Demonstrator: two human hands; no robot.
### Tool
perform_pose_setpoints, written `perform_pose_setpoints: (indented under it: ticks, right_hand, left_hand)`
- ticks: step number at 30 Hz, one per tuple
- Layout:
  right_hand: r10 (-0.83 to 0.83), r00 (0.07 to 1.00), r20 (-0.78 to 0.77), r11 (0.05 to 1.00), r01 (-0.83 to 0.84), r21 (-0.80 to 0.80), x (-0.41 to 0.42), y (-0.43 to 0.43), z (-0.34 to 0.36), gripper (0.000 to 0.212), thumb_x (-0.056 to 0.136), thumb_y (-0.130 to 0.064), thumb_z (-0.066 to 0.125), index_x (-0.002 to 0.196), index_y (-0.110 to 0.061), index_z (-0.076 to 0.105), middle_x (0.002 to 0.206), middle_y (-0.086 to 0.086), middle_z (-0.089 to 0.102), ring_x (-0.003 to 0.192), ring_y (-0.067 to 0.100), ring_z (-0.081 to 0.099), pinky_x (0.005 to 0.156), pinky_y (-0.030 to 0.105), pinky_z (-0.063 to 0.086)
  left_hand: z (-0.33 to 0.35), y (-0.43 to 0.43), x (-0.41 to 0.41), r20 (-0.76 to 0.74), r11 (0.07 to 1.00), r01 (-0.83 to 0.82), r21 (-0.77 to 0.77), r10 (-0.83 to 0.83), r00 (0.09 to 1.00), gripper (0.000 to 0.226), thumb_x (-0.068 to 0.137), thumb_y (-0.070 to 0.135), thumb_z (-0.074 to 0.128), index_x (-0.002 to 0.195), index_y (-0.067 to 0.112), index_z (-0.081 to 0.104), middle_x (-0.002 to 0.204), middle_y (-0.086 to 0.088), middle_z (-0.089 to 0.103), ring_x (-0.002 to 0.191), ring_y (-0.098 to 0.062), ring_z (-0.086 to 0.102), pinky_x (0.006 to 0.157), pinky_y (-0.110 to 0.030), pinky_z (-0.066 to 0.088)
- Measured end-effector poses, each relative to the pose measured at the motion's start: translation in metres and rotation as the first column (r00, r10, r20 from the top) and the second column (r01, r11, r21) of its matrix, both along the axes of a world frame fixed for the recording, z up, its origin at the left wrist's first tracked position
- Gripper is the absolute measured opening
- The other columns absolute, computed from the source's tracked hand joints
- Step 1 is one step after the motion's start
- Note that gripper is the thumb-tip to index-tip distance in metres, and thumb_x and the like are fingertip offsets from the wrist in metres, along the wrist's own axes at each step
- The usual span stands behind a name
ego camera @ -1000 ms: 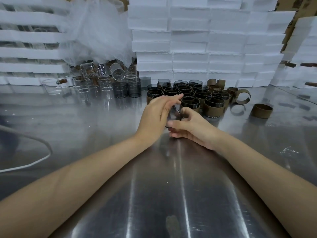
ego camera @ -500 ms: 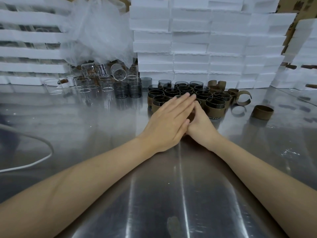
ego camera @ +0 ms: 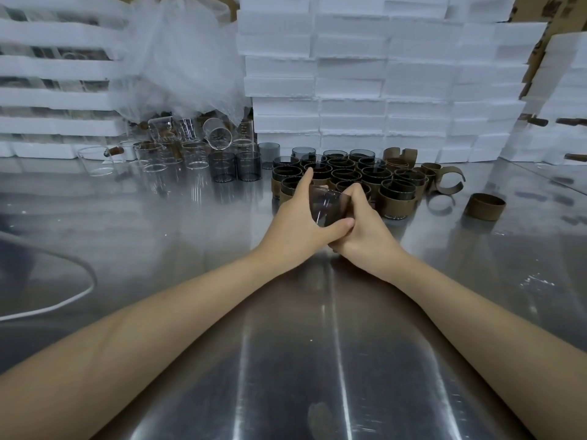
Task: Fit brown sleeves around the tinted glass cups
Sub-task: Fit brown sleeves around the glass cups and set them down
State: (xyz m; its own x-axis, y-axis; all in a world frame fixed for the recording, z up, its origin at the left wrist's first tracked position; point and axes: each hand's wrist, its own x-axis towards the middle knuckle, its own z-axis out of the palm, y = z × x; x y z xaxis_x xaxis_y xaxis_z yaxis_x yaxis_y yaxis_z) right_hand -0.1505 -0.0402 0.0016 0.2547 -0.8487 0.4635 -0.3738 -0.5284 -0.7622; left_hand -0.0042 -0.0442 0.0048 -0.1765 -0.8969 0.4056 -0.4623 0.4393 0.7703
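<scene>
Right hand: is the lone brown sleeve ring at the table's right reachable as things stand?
Probably yes: the brown sleeve ring stands alone on the steel table, nothing between it and the right hand. That hand and the left hand grip a tinted glass cup, so it must let go first.

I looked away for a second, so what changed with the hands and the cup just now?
The left hand, flat over the right hand half a second ago, has curled round a tilted cup, thumb beneath. The right hand grips the cup's other side. The sleeved cups, loose sleeves and clear glasses have not moved.
</scene>
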Motion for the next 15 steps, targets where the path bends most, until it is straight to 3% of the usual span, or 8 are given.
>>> perform_pose_setpoints:
  ticks: [1,3,5,7,10,13,15]
  right_hand:
    - [0.0,1.0,0.009,1.0,0.0,-0.002,-0.0011,-0.0005,0.0004,0.046,0.076,0.004,0.066,0.083,-0.026,0.031,0.074,-0.008,0.05,0.062,0.003,0.047,0.054,0.029,0.04]
    - [0.023,0.999,0.045,1.0,-0.024,0.019,-0.0033,-0.0003,0.0019,0.048,0.073,0.007,0.065,0.084,-0.025,0.031,0.076,-0.005,0.048,0.065,0.007,0.048,0.054,0.036,0.044]
    - [0.069,0.994,0.087,0.996,-0.074,0.052,-0.0043,0.0009,0.0029,0.051,0.067,0.01,0.065,0.086,-0.024,0.032,0.08,-0.003,0.048,0.071,0.01,0.049,0.059,0.04,0.045]
    - [0.1,0.989,0.105,0.993,-0.106,0.045,-0.0037,0.0021,0.0028,0.053,0.065,0.008,0.067,0.088,-0.025,0.032,0.082,-0.009,0.049,0.075,0.007,0.049,0.062,0.035,0.045]
    - [0.11,0.99,0.09,0.994,-0.108,-0.021,-0.0019,0.0038,0.0031,0.062,0.072,0.011,0.068,0.109,-0.026,0.034,0.094,-0.008,0.053,0.083,0.007,0.057,0.069,0.032,0.054]
    - [0.11,0.99,0.089,0.994,-0.112,0.012,-0.0009,0.0018,0.0048,0.089,0.075,0.021,0.06,0.139,-0.029,0.022,0.116,0.004,0.056,0.105,0.011,0.062,0.087,0.027,0.054]
    - [0.088,0.992,0.089,0.994,-0.094,0.064,0.0012,-0.0005,0.0051,0.089,0.074,0.024,0.058,0.143,-0.024,0.027,0.121,-0.001,0.056,0.108,0.008,0.06,0.087,0.019,0.051]
  left_hand:
    - [0.0009,-0.0008,0.0,-0.054,0.998,0.035,0.046,-0.033,0.998,0.101,0.073,0.045,0.081,0.153,0.025,0.024,0.111,0.033,0.051,0.107,0.007,0.052,0.082,0.001,0.035]
    - [0.0002,-0.0039,-0.0005,-0.192,0.978,0.158,0.135,-0.13,0.973,0.068,0.07,0.041,0.08,0.129,0.025,0.051,0.102,0.023,0.061,0.099,0.003,0.06,0.085,-0.009,0.046]
    - [0.0003,-0.0034,0.0007,-0.379,0.908,0.35,0.232,-0.247,0.892,0.048,0.075,0.039,0.074,0.116,0.018,0.06,0.101,0.006,0.068,0.093,-0.007,0.066,0.085,-0.025,0.053]
    - [0.0008,0.0002,0.0019,-0.514,0.823,0.506,0.258,-0.326,0.793,0.065,0.078,0.052,0.075,0.122,0.009,0.057,0.103,-0.002,0.068,0.09,-0.013,0.067,0.081,-0.031,0.055]
    - [0.0016,0.0023,0.002,-0.492,0.833,0.498,0.241,-0.337,0.802,0.116,0.051,0.077,0.074,0.14,0.009,0.043,0.127,-0.011,0.062,0.117,-0.022,0.061,0.099,-0.04,0.051]
    - [-0.0002,0.0036,0.0009,-0.425,0.851,0.478,0.217,-0.358,0.831,0.128,0.049,0.082,0.07,0.149,0.014,0.027,0.141,-0.012,0.052,0.132,-0.022,0.051,0.112,-0.048,0.039]
    - [0.0001,0.0046,0.0005,-0.429,0.855,0.47,0.219,-0.349,0.834,0.125,0.053,0.081,0.07,0.149,0.015,0.025,0.141,-0.014,0.051,0.133,-0.023,0.049,0.112,-0.048,0.038]
